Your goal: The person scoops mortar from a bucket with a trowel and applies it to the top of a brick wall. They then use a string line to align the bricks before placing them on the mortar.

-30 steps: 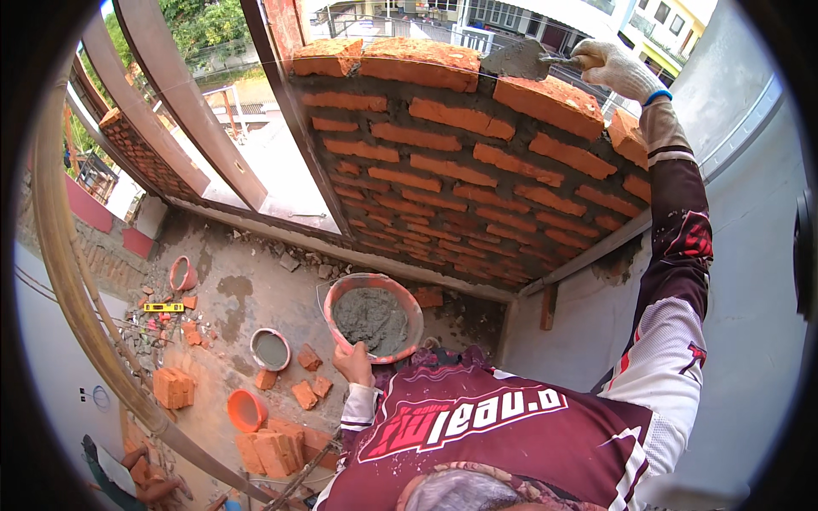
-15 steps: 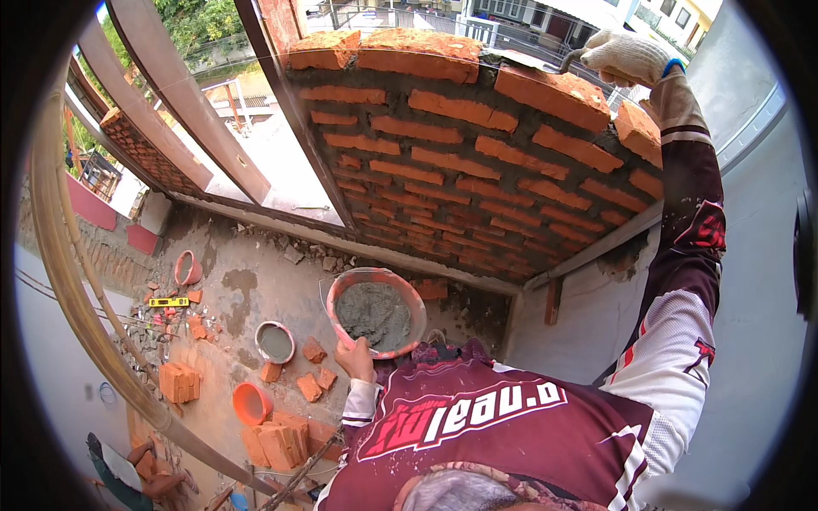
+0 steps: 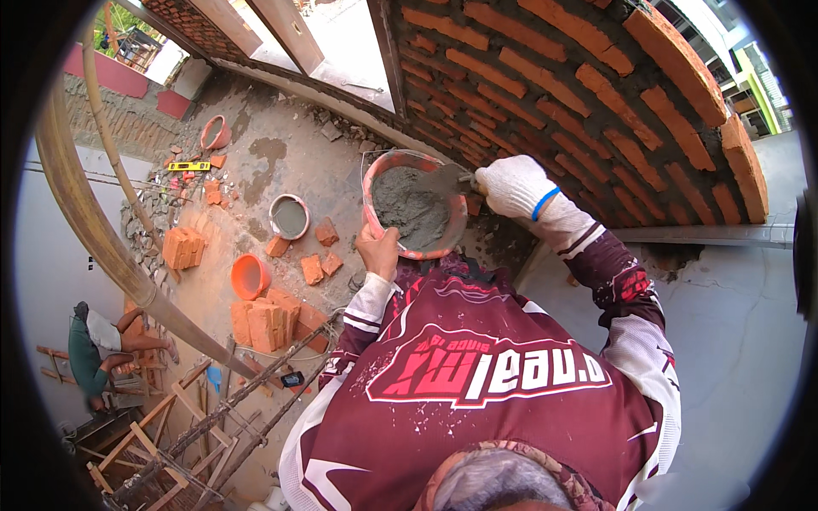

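Rough concrete floor (image 3: 262, 194) lay below red-brick wall (image 3: 545, 95) | bare left hand (image 3: 378, 252) gripped rim of round orange-red plastic bucket (image 3: 457, 225) before torso (image 3: 503, 298) | white-gloved right hand (image 3: 516, 187) clasped grey metal trowel (image 3: 443, 180), blade at wet grey mortar (image 3: 402, 207) inside | clean mortar handling likely wanted braced rim, shallow blade angle

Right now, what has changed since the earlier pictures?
The gloved right hand has brought the trowel down from the top of the brick wall to the mortar in the bucket. The view has turned, shifting the wall rightward. Unchanged: the trowel in the right hand, the bare left hand on the bucket.
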Tool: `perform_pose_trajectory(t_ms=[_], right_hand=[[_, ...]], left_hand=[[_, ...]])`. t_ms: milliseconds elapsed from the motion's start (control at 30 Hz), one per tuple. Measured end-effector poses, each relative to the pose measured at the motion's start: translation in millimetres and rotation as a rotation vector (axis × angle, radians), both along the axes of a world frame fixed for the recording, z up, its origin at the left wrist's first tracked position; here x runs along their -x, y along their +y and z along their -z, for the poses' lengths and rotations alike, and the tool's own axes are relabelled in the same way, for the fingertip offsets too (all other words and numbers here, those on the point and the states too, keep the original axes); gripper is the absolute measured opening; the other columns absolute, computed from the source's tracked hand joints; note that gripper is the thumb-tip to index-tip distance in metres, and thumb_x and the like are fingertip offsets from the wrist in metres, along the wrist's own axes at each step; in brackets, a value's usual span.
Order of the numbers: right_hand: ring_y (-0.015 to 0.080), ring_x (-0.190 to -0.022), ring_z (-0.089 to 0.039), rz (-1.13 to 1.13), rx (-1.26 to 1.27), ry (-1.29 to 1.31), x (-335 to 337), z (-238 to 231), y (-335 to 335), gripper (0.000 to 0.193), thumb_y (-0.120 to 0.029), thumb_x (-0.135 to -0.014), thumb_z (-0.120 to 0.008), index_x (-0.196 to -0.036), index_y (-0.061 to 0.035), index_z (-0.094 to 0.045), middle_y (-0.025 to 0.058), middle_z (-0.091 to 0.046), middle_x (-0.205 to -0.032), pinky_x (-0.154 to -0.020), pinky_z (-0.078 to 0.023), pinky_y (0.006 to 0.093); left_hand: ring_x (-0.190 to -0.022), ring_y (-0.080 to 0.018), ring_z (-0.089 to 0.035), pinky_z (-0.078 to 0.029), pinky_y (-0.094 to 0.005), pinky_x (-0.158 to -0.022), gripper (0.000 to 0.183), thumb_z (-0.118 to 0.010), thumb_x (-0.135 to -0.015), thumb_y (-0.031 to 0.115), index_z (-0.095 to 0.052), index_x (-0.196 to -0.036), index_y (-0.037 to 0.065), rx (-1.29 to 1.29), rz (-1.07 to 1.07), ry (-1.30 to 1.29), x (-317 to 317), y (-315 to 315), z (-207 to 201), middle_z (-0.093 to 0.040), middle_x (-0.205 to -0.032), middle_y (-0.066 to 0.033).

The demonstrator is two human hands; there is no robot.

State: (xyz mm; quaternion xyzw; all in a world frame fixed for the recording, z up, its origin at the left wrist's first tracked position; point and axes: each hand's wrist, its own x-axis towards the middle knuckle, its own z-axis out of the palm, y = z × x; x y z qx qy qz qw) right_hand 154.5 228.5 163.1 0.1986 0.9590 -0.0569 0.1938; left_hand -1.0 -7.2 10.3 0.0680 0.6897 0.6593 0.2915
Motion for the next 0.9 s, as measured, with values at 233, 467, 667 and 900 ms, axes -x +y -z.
perform_pose_trajectory(t_ms=[233, 467, 667, 900], right_hand=[[0.0276, -0.072, -0.075, -0.251, -0.181, 0.231, 48.5, 59.0, -53.0, 0.011, -0.017, -0.083, -0.066, -0.083, -0.0099, -0.075, 0.01, -0.074, -0.074, -0.063, -0.055, 0.0405], [0.0333, -0.085, -0.076, -0.047, -0.056, 0.094, 14.0, 25.1, -5.7, 0.021, -0.017, -0.077, -0.07, -0.09, -0.0037, -0.079, 0.0183, -0.076, -0.088, -0.071, -0.06, 0.0465], [0.0372, -0.088, -0.075, -0.046, 0.197, -0.11, 27.9, 43.6, -35.3, 0.026, -0.019, -0.078, -0.066, -0.094, -0.0039, -0.079, 0.0206, -0.076, -0.093, -0.077, -0.06, 0.0482], [0.0388, -0.094, -0.072, 0.059, 0.456, -0.031, 12.8, 65.6, -40.1, 0.037, -0.036, -0.08, -0.066, -0.102, -0.0083, -0.076, 0.019, -0.075, -0.097, -0.084, -0.057, 0.0496]], left_hand=[[-0.058, -0.005, -0.049, -0.04, -0.0261, -0.051, 0.015, -0.066, -0.077, -0.004, -0.055, -0.074, 0.005, -0.053, 0.046, 0.052, 1.9, 0.1, 3.9, -0.057, -0.069, 0.0042], [-0.058, -0.0043, -0.048, -0.04, -0.0257, -0.051, 0.017, -0.067, -0.078, -0.003, -0.053, -0.074, 0.006, -0.056, 0.062, 0.054, 0.8, -1.1, 7.3, -0.055, -0.068, 0.0052], [-0.058, -0.0056, -0.049, -0.04, -0.025, -0.054, 0.016, -0.066, -0.076, -0.006, -0.055, -0.074, 0.006, -0.053, 0.074, 0.052, 6.8, 2.0, 9.0, -0.056, -0.069, 0.0038], [-0.059, -0.0063, -0.051, -0.041, -0.0252, -0.055, 0.015, -0.066, -0.076, -0.006, -0.056, -0.075, 0.005, -0.086, 0.088, 0.023, 10.1, -0.9, 8.0, -0.058, -0.07, 0.0033]])
